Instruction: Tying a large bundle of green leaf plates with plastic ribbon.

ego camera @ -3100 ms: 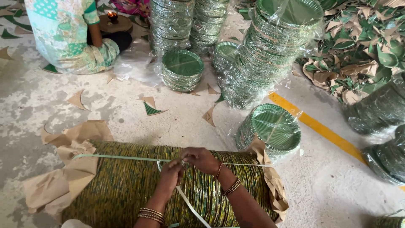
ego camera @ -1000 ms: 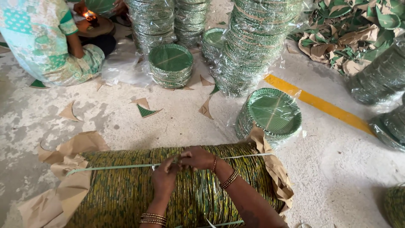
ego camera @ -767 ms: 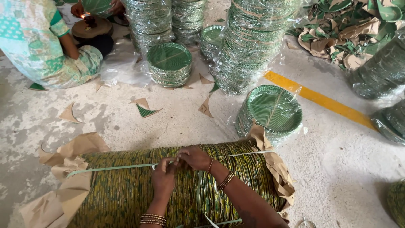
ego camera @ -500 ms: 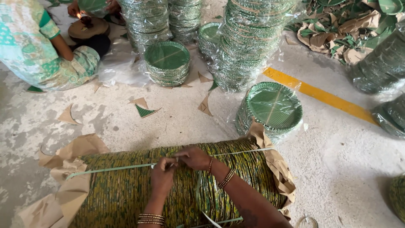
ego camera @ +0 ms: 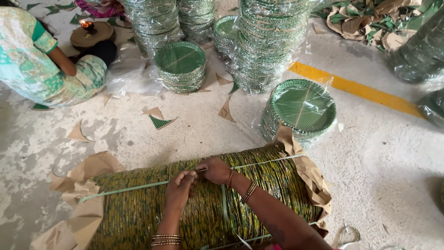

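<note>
A long roll of stacked green-and-gold paper plates (ego camera: 138, 208) lies on its side in front of me, with brown paper (ego camera: 83, 194) at both ends. A pale green strap (ego camera: 125, 188) runs along its top, and another band (ego camera: 224, 208) goes around it. My left hand (ego camera: 180, 185) and my right hand (ego camera: 215, 169) meet at the middle of the roll, both pinching the strap where its ends join. Bangles sit on both wrists.
Plastic-wrapped stacks of green plates (ego camera: 303, 109) stand behind the roll, with taller stacks (ego camera: 268, 37) and a low stack (ego camera: 180, 65) further back. A seated person in green patterned clothes (ego camera: 41, 65) works at the far left. A yellow floor line (ego camera: 356, 88) and paper scraps (ego camera: 159, 120) lie about.
My hands stay at the strap join on the roll. The view has shifted slightly, and the strap now looks pulled tighter along the top.
</note>
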